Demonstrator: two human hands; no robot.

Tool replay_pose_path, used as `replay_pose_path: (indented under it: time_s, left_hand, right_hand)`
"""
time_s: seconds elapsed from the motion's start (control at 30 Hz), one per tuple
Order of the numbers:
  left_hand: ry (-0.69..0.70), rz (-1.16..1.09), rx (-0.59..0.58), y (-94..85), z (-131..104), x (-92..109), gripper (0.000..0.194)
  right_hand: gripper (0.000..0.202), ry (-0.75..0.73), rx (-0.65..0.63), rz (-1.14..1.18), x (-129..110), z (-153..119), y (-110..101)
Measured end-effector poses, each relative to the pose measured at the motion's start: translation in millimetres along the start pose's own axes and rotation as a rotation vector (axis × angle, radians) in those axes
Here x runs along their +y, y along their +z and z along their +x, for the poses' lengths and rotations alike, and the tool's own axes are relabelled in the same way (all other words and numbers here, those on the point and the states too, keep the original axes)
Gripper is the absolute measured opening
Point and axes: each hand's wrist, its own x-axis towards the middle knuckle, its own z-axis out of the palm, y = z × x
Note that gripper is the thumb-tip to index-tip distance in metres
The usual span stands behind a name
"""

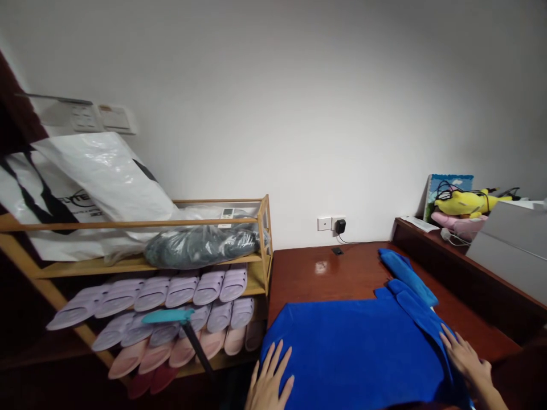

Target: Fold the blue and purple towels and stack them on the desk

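A bright blue cloth, perhaps a garment [350, 347], lies spread over the front of the brown desk, with folded parts along its right side. My left hand [269, 380] rests on its left edge with the fingers spread, palm down. On the right edge, beside a fold, lies my right hand [465, 356], its fingers stretched over the fabric and its thumb partly hidden. A rolled blue piece [408, 276] sits just beyond the folds at the upper right. Whether it is joined to the larger cloth I cannot tell.
Left of the desk [299, 273] stands a wooden shoe rack [265, 250] with several slippers [154, 293] and bags on top. A teal-topped pole [168, 316] leans before it. On the right ledge are a yellow plush toy [464, 202] and a white box [508, 242]. A plug [340, 226] sits in the wall.
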Motion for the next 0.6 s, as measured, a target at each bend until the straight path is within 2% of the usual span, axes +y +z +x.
replay_pose_path:
  time_s: [0.13,0.2,0.3,0.4,0.47,0.6]
  left_hand:
    - [-0.024,0.011,0.002,-0.5,0,3,0.049]
    - [-0.048,0.023,-0.001,-0.5,-1,5,0.049]
    - [-0.058,0.049,0.016,0.6,-2,8,0.049]
    - [-0.047,0.075,0.049,3.8,-1,9,0.049]
    - [-0.043,0.082,0.058,6.6,0,8,0.049]
    - [-0.031,0.086,0.077,11.0,3,5,0.050]
  right_hand:
    - [0.075,0.137,0.134,-0.001,-24,-14,-2]
    - [0.073,0.170,0.108,0.090,-21,-14,-5]
    - [0.068,0.064,-0.022,0.272,3,-10,-12]
    - [0.065,-0.030,-0.015,0.277,19,-10,-22]
    - [0.062,-0.026,-0.014,0.271,15,-13,-30]
    - [0.048,-0.065,-0.021,0.312,-13,-5,-46]
